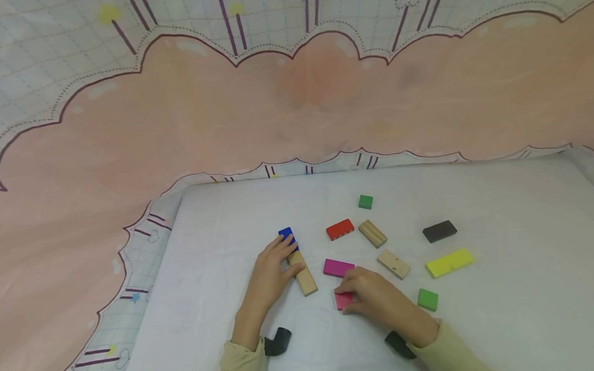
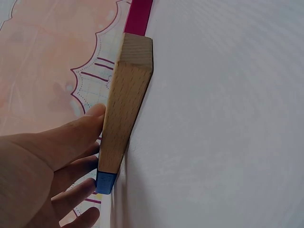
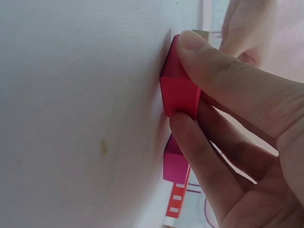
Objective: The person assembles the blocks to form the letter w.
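Observation:
My left hand (image 1: 268, 269) rests at a row of two blocks, a blue block (image 1: 287, 234) at the far end and a plain wooden block (image 1: 305, 278) nearer. In the left wrist view its thumb lies along the wooden block (image 2: 126, 104), with loosely extended fingers near the blue block (image 2: 106, 183). My right hand (image 1: 377, 297) pinches a pinkish-red block (image 1: 342, 300) between thumb and fingers, low at the white surface. The right wrist view shows this block (image 3: 181, 90) between the fingertips. Just beyond it lies a magenta block (image 1: 338, 267).
Farther back lie a red block (image 1: 340, 229), a grooved wooden block (image 1: 372, 233) and a green block (image 1: 365, 202). To the right are another wooden block (image 1: 394, 264), a black block (image 1: 440, 231), a yellow block (image 1: 450, 263) and a second green block (image 1: 427, 299).

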Motion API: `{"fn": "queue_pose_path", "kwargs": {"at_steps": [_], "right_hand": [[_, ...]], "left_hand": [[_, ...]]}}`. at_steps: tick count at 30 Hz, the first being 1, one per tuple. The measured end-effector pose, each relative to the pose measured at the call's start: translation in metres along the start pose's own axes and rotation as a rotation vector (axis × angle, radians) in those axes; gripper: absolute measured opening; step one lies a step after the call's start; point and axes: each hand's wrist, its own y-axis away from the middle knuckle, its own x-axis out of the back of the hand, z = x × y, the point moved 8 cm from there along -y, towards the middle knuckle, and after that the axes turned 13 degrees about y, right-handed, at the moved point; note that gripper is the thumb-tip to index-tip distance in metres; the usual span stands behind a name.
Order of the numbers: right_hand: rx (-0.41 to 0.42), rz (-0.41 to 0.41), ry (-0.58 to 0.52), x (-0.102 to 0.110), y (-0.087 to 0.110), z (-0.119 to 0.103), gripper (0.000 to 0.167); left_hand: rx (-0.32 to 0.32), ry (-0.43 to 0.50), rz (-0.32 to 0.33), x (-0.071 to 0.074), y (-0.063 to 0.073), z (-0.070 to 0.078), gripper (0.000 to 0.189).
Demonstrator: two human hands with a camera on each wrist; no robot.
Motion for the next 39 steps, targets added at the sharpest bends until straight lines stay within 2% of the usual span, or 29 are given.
{"fn": "queue_pose_path", "kwargs": {"at_steps": [9,18,24,32,39], "right_hand": [[0.069,0.029,0.007,0.001,-0.009,-0.009,0.034],[0.093,0.02,0.02,-0.002,-0.015,-0.018,0.036],[0.11,0.042,0.022,-0.001,-0.015,-0.024,0.034],[0.119,0.087,-0.005,0.001,-0.016,-0.027,0.034],[0.078,0.068,-0.027,-0.003,-0.02,-0.027,0.037]], "left_hand": [[-0.003,-0.003,-0.004,0.001,0.0,0.0,0.052],[0.017,-0.014,-0.008,0.001,0.001,0.0,0.053],[0.005,-0.001,-0.004,0.0,0.001,0.002,0.053],[-0.012,0.003,-0.005,0.0,-0.001,0.004,0.053],[0.004,0.011,-0.001,0.0,0.0,0.001,0.053]]}}
